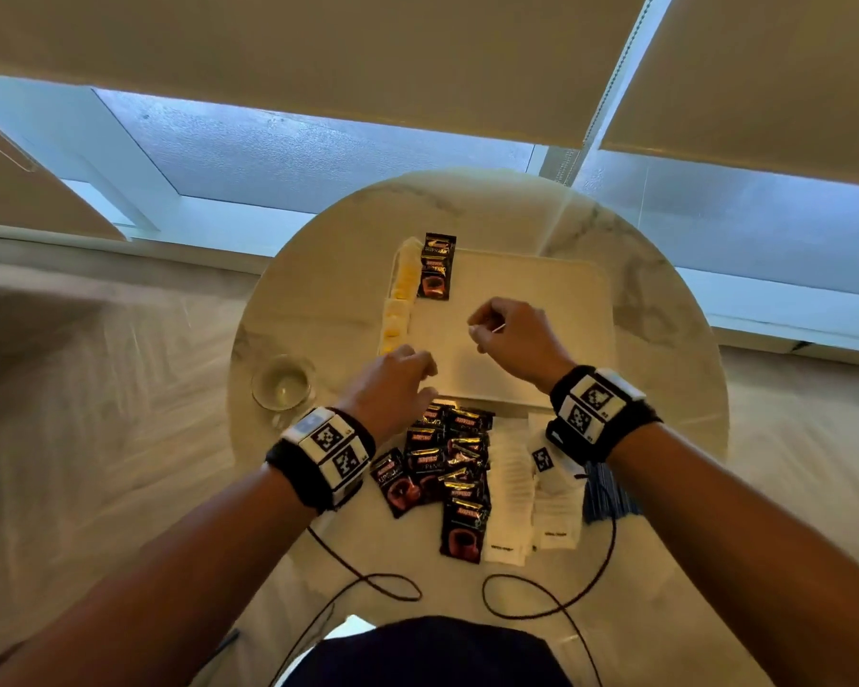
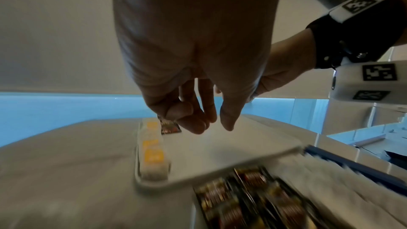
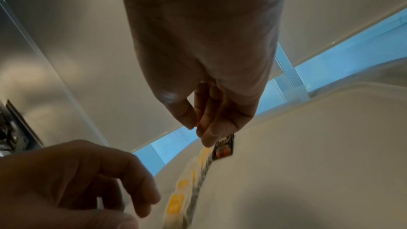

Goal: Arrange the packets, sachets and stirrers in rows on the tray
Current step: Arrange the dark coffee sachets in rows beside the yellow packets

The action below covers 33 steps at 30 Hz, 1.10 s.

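Note:
A white tray [image 1: 541, 300] lies in the middle of a round marble table [image 1: 318, 300]. Yellow-and-white sachets [image 1: 400, 300] [image 2: 152, 152] form a column along its left edge. Two black coffee packets [image 1: 436, 267] [image 3: 223, 149] lie beside them at the far end. My right hand [image 1: 487, 327] [image 3: 198, 130] hovers over the tray's middle and pinches a thin stick [image 1: 489, 329], seemingly a stirrer. My left hand [image 1: 417, 374] [image 2: 213, 126] hangs over the tray's near left part, fingers loosely curled and holding nothing. A pile of black packets [image 1: 447, 458] [image 2: 249, 201] and white sachets [image 1: 517, 488] lies in front of the tray.
A glass [image 1: 282, 384] stands on the table left of the tray. A blue striped item [image 1: 603, 493] lies at the right of the white sachets. Thin cables [image 1: 368, 577] run across the table's near edge. Most of the tray's surface is bare.

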### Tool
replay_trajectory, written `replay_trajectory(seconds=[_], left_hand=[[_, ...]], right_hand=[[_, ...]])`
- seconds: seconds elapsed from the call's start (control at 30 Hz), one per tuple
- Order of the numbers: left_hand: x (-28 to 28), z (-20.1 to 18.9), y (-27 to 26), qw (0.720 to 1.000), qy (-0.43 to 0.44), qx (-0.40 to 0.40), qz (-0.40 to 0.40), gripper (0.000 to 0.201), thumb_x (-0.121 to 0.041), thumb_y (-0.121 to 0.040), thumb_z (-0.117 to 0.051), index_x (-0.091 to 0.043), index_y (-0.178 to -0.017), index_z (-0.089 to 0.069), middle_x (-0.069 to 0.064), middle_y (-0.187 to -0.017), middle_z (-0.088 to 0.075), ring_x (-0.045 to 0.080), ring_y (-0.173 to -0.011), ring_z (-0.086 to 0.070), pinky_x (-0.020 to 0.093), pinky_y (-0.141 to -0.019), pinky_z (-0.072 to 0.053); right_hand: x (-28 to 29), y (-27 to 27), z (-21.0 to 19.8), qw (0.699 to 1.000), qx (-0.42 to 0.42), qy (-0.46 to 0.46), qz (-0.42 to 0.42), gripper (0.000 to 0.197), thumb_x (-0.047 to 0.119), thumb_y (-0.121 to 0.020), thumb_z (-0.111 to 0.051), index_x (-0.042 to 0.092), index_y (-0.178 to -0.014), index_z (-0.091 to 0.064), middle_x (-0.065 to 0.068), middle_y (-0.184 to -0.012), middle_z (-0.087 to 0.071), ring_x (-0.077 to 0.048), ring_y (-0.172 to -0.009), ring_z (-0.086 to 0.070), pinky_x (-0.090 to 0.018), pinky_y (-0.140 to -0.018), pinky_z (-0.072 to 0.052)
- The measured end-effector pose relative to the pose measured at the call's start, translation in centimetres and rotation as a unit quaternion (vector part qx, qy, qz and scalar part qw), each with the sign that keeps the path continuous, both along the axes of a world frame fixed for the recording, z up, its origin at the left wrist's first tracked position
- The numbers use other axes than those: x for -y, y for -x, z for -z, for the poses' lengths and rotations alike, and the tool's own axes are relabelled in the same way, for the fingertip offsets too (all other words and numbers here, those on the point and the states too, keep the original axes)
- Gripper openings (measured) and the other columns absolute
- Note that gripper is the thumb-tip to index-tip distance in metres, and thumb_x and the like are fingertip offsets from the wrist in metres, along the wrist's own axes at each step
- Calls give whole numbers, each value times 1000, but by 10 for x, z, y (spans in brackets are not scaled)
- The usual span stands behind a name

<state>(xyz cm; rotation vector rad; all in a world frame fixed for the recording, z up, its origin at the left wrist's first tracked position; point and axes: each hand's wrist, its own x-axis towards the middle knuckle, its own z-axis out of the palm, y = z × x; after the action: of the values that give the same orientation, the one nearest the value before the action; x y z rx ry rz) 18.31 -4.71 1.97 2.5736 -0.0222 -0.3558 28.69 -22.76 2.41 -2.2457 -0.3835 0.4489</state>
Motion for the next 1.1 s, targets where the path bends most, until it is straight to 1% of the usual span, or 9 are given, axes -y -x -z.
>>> replay_trajectory(seconds=[0.13, 0.2, 0.37, 0.57, 0.7, 0.87, 0.93, 1.0, 1.1], left_hand=[[14, 25, 65, 997, -16, -71, -25, 35, -25, -92, -64, -12, -123, -58, 4, -120, -55, 21, -96, -63, 26, -77, -50], [19, 41, 90, 993, -36, -101, -47, 38, -25, -91, -63, -12, -125, -53, 3, -122, -47, 23, -97, -63, 30, -81, -48], [25, 71, 126, 983, -2, -122, -136, 61, -24, -87, -70, -11, -137, -38, 7, -132, -36, 26, -98, -63, 33, -84, -54], [26, 68, 132, 978, 23, -113, -174, 65, -20, -87, -71, -15, -140, -34, 8, -127, -33, 28, -102, -60, 38, -91, -51], [22, 57, 139, 985, 22, -94, -140, 43, -15, -92, -62, -15, -130, -43, 6, -119, -43, 30, -95, -62, 42, -84, -55], [14, 37, 138, 996, 22, -31, -78, 25, -15, -96, -58, -14, -122, -56, 4, -112, -56, 21, -87, -63, 33, -76, -56], [14, 26, 132, 996, 28, -5, -79, 28, -15, -95, -60, -13, -123, -57, 3, -113, -58, 17, -91, -62, 23, -77, -51], [16, 20, 124, 995, 39, 17, -95, 36, -13, -95, -61, -10, -130, -53, 7, -120, -57, 18, -96, -61, 23, -81, -50], [21, 29, 114, 991, 28, 9, -129, 48, -17, -95, -61, -7, -139, -45, 10, -132, -49, 22, -111, -56, 25, -90, -47]], right_hand=[[16, 54, 17, 1000, -25, -6, -17, 8, 15, -92, -66, 16, -96, -72, 7, -88, -72, -2, -77, -65, -14, -74, -49], [22, 78, 26, 999, -45, -14, -22, 8, 14, -92, -65, 14, -97, -72, 6, -88, -71, -3, -77, -65, -11, -71, -50], [33, 122, 49, 996, -80, -35, -24, 6, 12, -91, -66, 14, -94, -71, 1, -85, -71, -14, -78, -68, -31, -76, -59], [34, 146, 56, 993, -107, -30, -26, 7, 14, -93, -64, 19, -94, -70, 5, -88, -71, -11, -80, -67, -24, -75, -56], [26, 153, 57, 989, -132, -35, -53, 12, 12, -91, -66, 18, -101, -69, 1, -91, -71, -10, -80, -67, -18, -72, -54], [7, 155, 54, 983, -126, -1, -132, 32, 20, -87, -75, 19, -118, -68, 3, -103, -65, -7, -90, -60, -12, -78, -46], [3, 154, 54, 982, -118, -3, -147, 18, 23, -92, -71, 20, -109, -71, 5, -96, -66, -4, -84, -58, -12, -72, -42], [3, 151, 53, 985, -116, -14, -129, 5, 22, -96, -65, 20, -97, -70, 8, -86, -67, -2, -76, -60, -16, -68, -43], [10, 142, 55, 993, -105, -23, -53, 11, 22, -98, -61, 17, -103, -69, 6, -92, -72, -6, -82, -66, -19, -72, -50]])
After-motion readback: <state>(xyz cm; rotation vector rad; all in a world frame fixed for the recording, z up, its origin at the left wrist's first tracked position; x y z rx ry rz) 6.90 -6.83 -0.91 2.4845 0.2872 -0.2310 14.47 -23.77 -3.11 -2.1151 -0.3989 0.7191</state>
